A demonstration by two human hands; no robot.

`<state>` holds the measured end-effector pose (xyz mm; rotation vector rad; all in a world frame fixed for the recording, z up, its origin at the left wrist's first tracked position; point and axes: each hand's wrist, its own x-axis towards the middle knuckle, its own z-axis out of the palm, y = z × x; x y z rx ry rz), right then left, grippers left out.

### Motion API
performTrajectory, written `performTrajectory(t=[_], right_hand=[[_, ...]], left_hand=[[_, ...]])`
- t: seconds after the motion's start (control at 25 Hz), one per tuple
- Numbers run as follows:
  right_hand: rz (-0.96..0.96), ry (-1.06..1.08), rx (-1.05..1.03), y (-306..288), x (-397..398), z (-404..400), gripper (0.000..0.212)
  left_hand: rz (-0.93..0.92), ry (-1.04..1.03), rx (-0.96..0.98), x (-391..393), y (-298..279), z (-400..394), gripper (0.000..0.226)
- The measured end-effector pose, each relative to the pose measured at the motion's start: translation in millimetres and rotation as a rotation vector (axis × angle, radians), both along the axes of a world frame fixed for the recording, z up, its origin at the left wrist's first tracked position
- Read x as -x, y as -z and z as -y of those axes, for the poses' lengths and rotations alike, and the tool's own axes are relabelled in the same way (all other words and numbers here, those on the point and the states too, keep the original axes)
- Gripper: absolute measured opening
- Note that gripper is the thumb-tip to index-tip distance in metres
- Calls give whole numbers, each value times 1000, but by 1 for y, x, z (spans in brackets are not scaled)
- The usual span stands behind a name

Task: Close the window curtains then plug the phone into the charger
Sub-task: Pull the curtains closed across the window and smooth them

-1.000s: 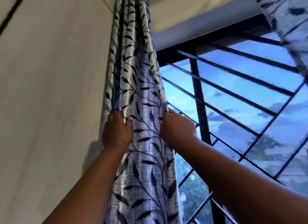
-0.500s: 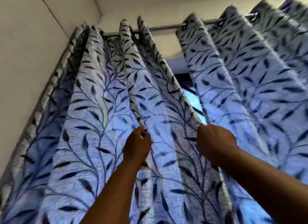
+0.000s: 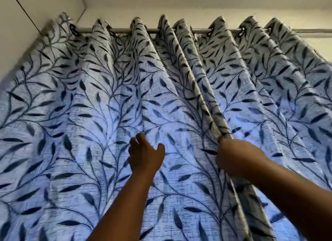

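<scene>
Two pale curtains with a dark leaf print hang from a metal rod [image 3: 124, 31]. The left curtain [image 3: 75, 126] is spread wide across the window. The right curtain [image 3: 269, 97] meets it near the middle, and the window behind is hidden. My right hand [image 3: 233, 160] is shut on the left curtain's inner edge, where it touches the right curtain. My left hand [image 3: 145, 156] hovers in front of the left curtain with its fingers apart and nothing in them. No phone or charger is in view.
A cream side wall [image 3: 27, 9] closes the corner at the upper left. The ceiling [image 3: 197, 0] runs just above the rod.
The left curtain has been drawn right until it meets the right curtain, covering the window gap. My left hand has let go of the fabric and opened. The view tilted upward.
</scene>
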<state>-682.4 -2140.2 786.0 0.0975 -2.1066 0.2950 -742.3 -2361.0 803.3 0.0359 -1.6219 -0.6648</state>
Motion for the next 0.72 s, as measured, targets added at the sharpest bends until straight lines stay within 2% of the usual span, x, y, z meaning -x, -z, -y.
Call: performTrajectory(t=[0.08, 0.12, 0.16, 0.2, 0.28, 0.32, 0.44, 0.52, 0.64, 0.72], right_hand=[[-119, -57, 56, -15, -10, -3, 13], [-234, -84, 87, -25, -11, -1, 18], [-322, -109, 124, -34, -13, 2, 29], [-350, -143, 175, -43, -13, 7, 50], [-248, -227, 274, -56, -4, 19, 98], [-191, -276, 314, -57, 3, 29, 112], [-75, -447, 449, -55, 21, 53, 128], [-49, -494, 504, -45, 33, 69, 113], [-27, -460, 512, -29, 49, 82, 48], [60, -451, 497, -16, 59, 93, 31]], left_hand=[[-229, -59, 48, -18, -9, -21, 59], [-301, -78, 97, -28, -15, -29, 53], [-340, -72, 138, -38, -21, -36, 48], [-352, -61, 166, -46, -28, -42, 44], [-336, -13, 203, -60, -41, -48, 41], [-310, 25, 229, -65, -43, -46, 44], [-207, 134, 291, -74, -47, -35, 67], [-97, 173, 327, -71, -39, -22, 76], [44, 181, 421, -64, -28, -12, 81], [152, 165, 489, -57, -16, -3, 80]])
